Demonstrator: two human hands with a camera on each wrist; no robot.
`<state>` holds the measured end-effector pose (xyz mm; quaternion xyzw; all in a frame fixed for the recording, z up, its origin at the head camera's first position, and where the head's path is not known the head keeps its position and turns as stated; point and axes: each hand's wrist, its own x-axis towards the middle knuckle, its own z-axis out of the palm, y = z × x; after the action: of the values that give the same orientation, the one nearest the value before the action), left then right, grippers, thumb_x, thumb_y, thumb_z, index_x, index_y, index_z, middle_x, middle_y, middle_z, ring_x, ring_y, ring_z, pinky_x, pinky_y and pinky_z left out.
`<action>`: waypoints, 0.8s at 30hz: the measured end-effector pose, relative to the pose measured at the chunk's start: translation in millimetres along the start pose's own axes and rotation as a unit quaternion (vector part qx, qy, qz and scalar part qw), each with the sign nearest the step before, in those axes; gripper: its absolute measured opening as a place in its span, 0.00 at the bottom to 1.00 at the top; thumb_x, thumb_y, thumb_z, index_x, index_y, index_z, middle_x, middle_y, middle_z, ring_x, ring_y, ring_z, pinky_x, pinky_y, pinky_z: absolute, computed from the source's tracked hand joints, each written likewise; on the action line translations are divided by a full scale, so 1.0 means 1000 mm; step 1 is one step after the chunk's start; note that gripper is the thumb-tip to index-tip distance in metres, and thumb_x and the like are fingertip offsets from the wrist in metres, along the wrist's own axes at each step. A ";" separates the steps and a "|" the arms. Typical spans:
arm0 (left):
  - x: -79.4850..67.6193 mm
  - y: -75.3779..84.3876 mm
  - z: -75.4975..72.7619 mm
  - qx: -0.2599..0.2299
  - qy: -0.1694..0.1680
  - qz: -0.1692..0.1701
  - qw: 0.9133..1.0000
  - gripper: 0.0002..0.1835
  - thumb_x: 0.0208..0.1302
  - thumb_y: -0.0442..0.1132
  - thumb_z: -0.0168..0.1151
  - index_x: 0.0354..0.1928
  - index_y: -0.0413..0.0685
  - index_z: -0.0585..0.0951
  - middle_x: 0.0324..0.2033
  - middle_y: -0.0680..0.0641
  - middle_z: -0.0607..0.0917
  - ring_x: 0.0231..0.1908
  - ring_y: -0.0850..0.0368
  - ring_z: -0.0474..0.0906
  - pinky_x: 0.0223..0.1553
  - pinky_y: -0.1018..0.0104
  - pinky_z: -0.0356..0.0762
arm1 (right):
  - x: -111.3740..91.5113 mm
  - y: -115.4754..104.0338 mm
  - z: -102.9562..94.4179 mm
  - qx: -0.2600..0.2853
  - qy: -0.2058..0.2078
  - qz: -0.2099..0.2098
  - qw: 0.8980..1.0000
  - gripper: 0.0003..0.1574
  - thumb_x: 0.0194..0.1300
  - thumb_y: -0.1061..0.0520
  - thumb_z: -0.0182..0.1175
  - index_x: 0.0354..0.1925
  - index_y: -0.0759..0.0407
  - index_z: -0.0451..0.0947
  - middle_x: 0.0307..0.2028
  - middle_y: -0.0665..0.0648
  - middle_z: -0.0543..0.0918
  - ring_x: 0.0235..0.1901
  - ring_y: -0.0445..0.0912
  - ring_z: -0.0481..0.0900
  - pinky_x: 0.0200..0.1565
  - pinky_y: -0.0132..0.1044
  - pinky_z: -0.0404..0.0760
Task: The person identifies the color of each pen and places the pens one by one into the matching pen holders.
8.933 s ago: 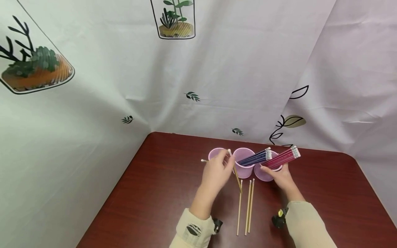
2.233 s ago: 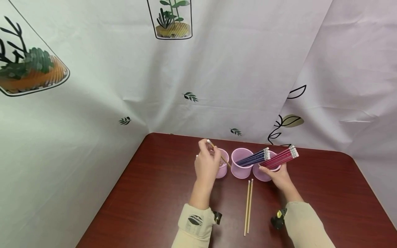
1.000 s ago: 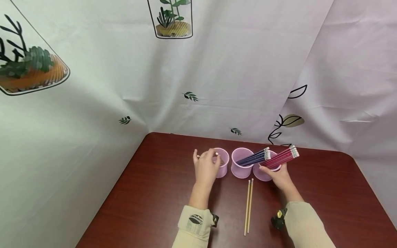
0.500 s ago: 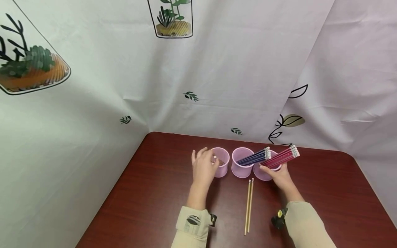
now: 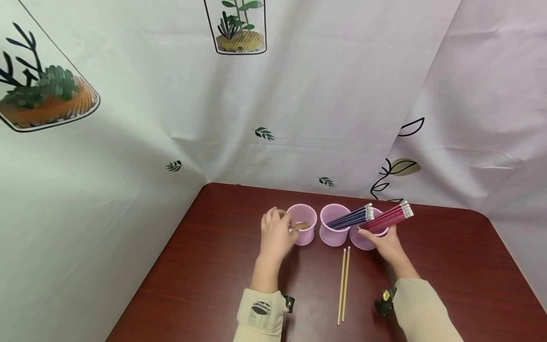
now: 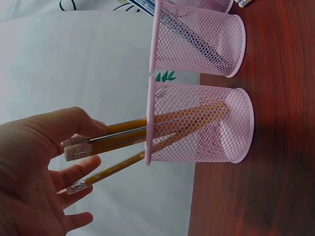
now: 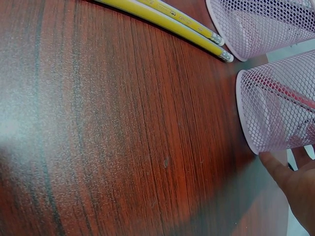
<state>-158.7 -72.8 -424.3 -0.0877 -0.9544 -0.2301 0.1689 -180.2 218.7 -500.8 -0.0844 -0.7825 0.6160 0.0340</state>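
My left hand (image 5: 275, 235) is at the left pink mesh pencil cup (image 5: 304, 237). In the left wrist view, several yellow pencils (image 6: 118, 140) lean out of that cup, eraser ends toward the palm. The thumb lies along two of them, and the other fingers spread behind, near a third pencil. The index finger is largely hidden. My right hand (image 5: 386, 244) grips the right pencil cup (image 5: 361, 240), its thumb on the near side. Red pencils (image 5: 386, 217) lean out of that cup. Dark blue pencils (image 5: 350, 217) lean from the middle cup (image 5: 333, 236).
Two yellow pencils (image 5: 343, 285) lie side by side on the dark red-brown table (image 5: 205, 266), in front of the cups. A pale printed cloth (image 5: 299, 118) hangs behind the table and along its left side.
A yellow pencil on the table and another in my left hand have gone into the left cup. My left hand has then shifted left and down, its fingers loosening. My right hand stays put.
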 end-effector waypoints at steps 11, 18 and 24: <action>0.000 0.019 0.019 -0.020 0.062 0.192 0.979 0.10 0.46 0.41 0.70 0.34 0.54 0.83 0.44 0.47 0.76 0.49 0.48 0.69 0.52 0.51 0.65 | 0.002 0.003 0.001 0.002 0.002 -0.017 1.000 0.57 0.53 0.56 0.69 0.66 0.61 0.39 0.61 0.69 0.60 0.61 0.56 0.58 0.64 0.49 0.53; -0.015 0.031 0.052 -0.086 -0.017 0.196 0.977 0.01 0.53 0.40 0.63 0.28 0.55 0.80 0.18 0.61 0.73 0.20 0.71 0.66 0.22 0.82 0.62 | 0.002 0.005 0.002 0.002 0.004 -0.027 1.000 0.57 0.52 0.56 0.69 0.65 0.60 0.40 0.60 0.67 0.62 0.59 0.53 0.60 0.62 0.45 0.55; -0.032 0.041 0.095 -0.044 -0.115 0.087 0.989 0.05 0.53 0.46 0.64 0.25 0.59 0.78 0.16 0.63 0.72 0.17 0.69 0.67 0.17 0.76 0.60 | 0.002 0.006 0.002 0.003 0.011 -0.025 1.000 0.59 0.50 0.55 0.70 0.66 0.60 0.41 0.60 0.67 0.62 0.59 0.53 0.60 0.63 0.44 0.56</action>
<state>-145.2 5.0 -498.5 -0.2038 -0.9452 -0.2443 0.0734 -182.2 218.9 -507.5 -0.0718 -0.7819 0.6165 0.0582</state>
